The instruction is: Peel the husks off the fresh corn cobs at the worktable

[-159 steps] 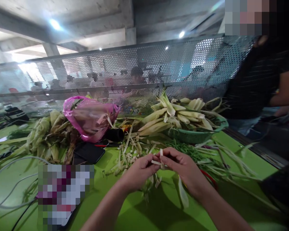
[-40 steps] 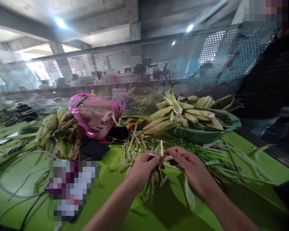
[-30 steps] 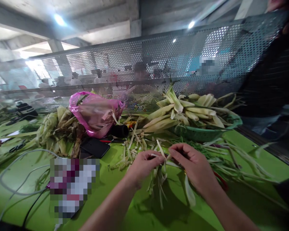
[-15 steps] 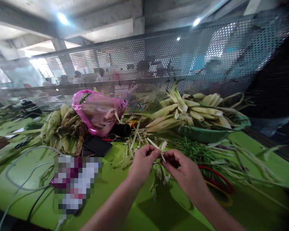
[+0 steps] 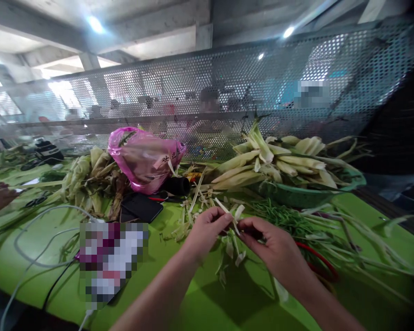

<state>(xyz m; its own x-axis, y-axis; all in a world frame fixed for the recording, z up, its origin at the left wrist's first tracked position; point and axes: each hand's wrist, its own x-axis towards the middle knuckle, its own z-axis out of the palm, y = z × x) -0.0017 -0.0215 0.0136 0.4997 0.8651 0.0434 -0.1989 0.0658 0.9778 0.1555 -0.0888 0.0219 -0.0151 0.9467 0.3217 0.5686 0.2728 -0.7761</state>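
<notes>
Over the green table, both hands meet at a pale strip of corn husk. My left hand pinches it between thumb and finger, with a stiff end sticking up past the fingertips. My right hand is closed on the same piece from the right, thumb against fingers. Shredded husk bits dangle below the fingertips. Just behind the hands lie more scattered husk scraps, and thin green strands spread to the right.
A green basket heaped with corn husks stands at back right. A pink plastic bag, a husk pile, a black phone and white cables are left. Another person's hand shows at the left edge. A perforated metal screen runs behind.
The whole view has shifted slightly. Both hands keep their pinch on the husk strip, my right hand turned a little. The other person's hand at the left edge reaches further in.
</notes>
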